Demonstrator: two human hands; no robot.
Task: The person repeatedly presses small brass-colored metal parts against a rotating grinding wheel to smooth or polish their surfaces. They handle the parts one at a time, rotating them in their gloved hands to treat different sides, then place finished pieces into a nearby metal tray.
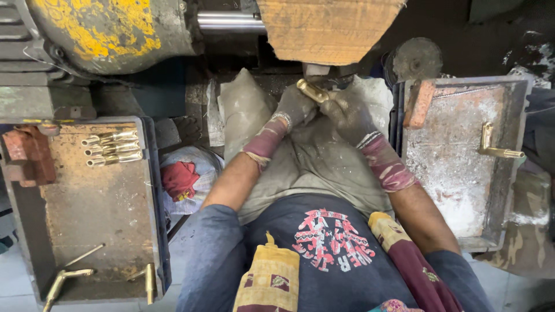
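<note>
Brass fitting: a short, shiny yellow-brass tube piece, upper middle of the frame, held up just under the edge of the wide tan buffing wheel.
Left hand: grey, grimy glove with a striped cuff; its fingers are closed around the lower end of the brass fitting.
Right hand: matching dirty glove, fingers wrapped on the fitting's other side, so both hands clamp the one piece.
Doing the step well: judging from the grip, a firm two-handed hold with the piece pressed lightly to the wheel's underside and turned evenly would keep it from being snatched away; fingertips are best kept behind the contact line.
Lap cover: a dusty grey cloth spread across the person's lap under the hands.
Left tray: a rusty, dust-caked metal tray at the left of the frame, with a row of brass tubes at its top and bent brass pieces near its lower edge.
Right tray: a grey metal tray at the right, holding one L-shaped brass fitting and a reddish block on its corner.
Motor: a yellow-flaked housing, upper left.
</note>
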